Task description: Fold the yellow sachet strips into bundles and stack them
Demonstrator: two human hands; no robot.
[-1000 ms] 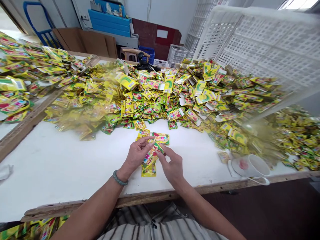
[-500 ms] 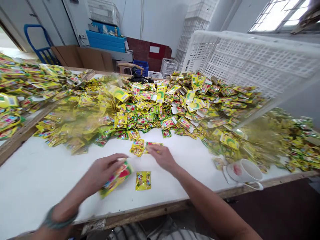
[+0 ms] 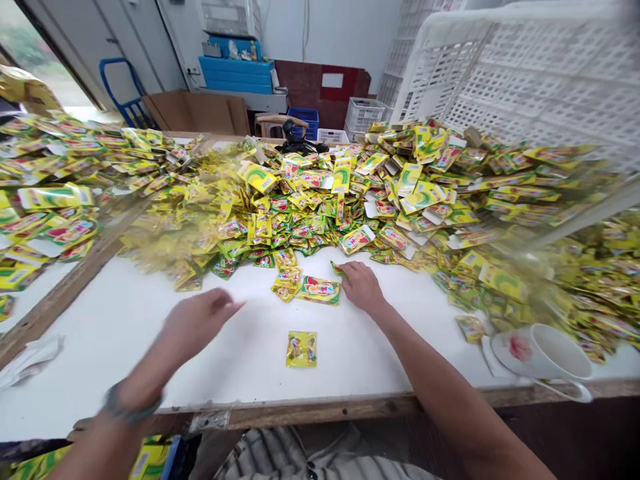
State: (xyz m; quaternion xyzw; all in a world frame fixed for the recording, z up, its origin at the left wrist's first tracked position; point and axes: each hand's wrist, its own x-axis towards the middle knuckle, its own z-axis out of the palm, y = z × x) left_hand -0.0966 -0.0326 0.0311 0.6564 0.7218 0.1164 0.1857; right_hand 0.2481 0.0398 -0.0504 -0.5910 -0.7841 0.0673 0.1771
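My left hand (image 3: 193, 330) is over the white tabletop on the left, a little blurred. Its thumb and fingers are apart and nothing is between them. Further right, my right hand (image 3: 361, 285) pinches the edge of a small green packet (image 3: 337, 268), mostly hidden by the fingers. Just left of that hand a flat TWINS box (image 3: 320, 291) lies face up. Small yellow packets (image 3: 287, 283) touch or nearly touch its left end. Nearer to me, a single yellow square packet (image 3: 301, 349) lies alone.
A large heap of packets and boxes (image 3: 310, 200) spans the table's back. A white crate (image 3: 505, 87) tilts over the heap at right. A flowered mug (image 3: 537, 350) stands by the right front edge. A wooden strip (image 3: 75, 273) divides the table at left.
The box that was in my left hand is gone from it. My right hand has moved right, off the TWINS box, onto a green packet. The view has shifted, showing more boxes below the table at lower left.
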